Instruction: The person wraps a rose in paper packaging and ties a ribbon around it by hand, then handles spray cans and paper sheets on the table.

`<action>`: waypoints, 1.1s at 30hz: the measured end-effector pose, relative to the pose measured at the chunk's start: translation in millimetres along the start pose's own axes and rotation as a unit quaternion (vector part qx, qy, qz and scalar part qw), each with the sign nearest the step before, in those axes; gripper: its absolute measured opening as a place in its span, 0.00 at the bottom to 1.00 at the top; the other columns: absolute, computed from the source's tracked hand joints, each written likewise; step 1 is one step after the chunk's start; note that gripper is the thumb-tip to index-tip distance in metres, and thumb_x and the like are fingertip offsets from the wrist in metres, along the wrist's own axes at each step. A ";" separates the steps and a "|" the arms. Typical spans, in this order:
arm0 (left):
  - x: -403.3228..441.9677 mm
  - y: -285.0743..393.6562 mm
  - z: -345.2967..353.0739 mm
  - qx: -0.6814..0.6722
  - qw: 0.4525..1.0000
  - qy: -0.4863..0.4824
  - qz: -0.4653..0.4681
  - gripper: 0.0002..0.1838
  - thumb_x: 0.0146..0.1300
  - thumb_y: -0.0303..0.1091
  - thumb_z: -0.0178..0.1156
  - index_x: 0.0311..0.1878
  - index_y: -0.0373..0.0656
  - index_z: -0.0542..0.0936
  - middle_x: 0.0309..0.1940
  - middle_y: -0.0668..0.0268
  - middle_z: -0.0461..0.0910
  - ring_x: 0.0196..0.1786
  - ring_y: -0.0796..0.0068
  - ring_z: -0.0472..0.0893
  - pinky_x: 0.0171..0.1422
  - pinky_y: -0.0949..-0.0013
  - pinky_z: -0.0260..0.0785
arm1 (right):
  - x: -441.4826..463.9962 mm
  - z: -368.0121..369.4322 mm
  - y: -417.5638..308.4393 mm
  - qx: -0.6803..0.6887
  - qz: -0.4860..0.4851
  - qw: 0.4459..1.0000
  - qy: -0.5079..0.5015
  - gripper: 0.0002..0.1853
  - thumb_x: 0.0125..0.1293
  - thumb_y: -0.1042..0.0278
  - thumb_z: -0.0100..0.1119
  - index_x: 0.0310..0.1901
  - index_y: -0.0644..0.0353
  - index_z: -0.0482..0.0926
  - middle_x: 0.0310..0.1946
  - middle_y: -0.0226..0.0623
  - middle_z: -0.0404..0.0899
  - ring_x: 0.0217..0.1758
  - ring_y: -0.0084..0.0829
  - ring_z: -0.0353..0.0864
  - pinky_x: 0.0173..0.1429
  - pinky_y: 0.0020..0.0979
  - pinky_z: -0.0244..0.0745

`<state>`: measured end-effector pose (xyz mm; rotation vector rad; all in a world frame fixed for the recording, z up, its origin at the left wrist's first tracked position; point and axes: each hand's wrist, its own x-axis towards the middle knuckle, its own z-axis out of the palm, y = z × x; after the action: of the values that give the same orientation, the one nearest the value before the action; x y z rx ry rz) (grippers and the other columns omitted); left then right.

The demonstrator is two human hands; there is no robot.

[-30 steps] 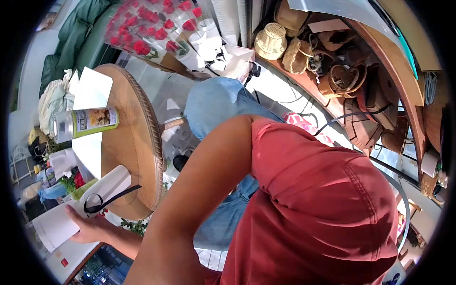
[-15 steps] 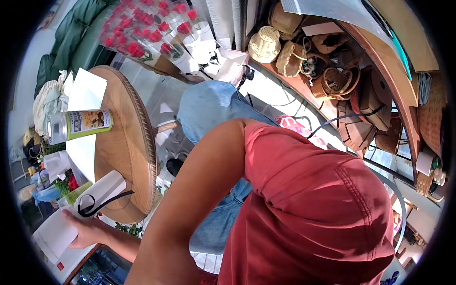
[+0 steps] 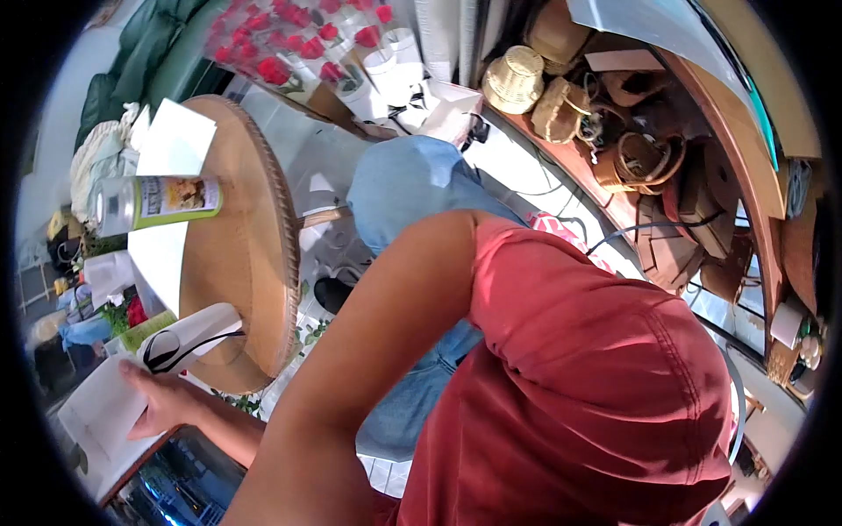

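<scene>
My left hand point(image 3: 162, 403) comes in at the lower left, closed on the near edge of a white paper piece point(image 3: 101, 416), its thumb lying over it. Just above it is a curled white paper roll point(image 3: 206, 329) with a loose black cord point(image 3: 197, 346) looped across it; whether the two whites are joined I cannot make out. My right arm point(image 3: 368, 351) crosses the foreground, bent at the elbow, and its hand is outside the frame. Beyond the roll, a can with a green and yellow label point(image 3: 175, 195) lies on its side on white sheets point(image 3: 175, 145).
A round wooden table point(image 3: 241, 219) with a ridged rim stands at left. Wrapped red roses point(image 3: 298, 44) are at the top, near a white box point(image 3: 452, 101). Wicker baskets point(image 3: 513, 79) fill a curved shelf at right. A dark glossy surface point(image 3: 180, 478) lies below my left hand.
The whole view has shifted, so the table, can and baskets sit slightly farther right. My left hand keeps its hold on the white paper. A red mark on its lower corner no longer shows.
</scene>
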<state>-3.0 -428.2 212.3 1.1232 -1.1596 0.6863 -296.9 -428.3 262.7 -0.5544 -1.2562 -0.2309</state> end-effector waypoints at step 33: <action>34.6 68.1 -2.6 -0.479 0.713 -0.417 -0.297 0.65 0.44 0.56 0.82 0.80 0.42 0.54 0.50 0.62 0.74 0.54 0.57 0.80 0.66 0.47 0.73 | -71.4 -153.1 1.8 -0.466 0.350 0.767 0.269 0.50 0.44 0.55 0.82 0.68 0.71 0.72 0.52 0.45 0.84 0.52 0.35 0.83 0.61 0.31 0.76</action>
<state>-51.9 -407.1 267.1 0.7553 -1.4723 -0.9957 -190.4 -515.1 164.3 -1.6442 -0.2221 -0.3434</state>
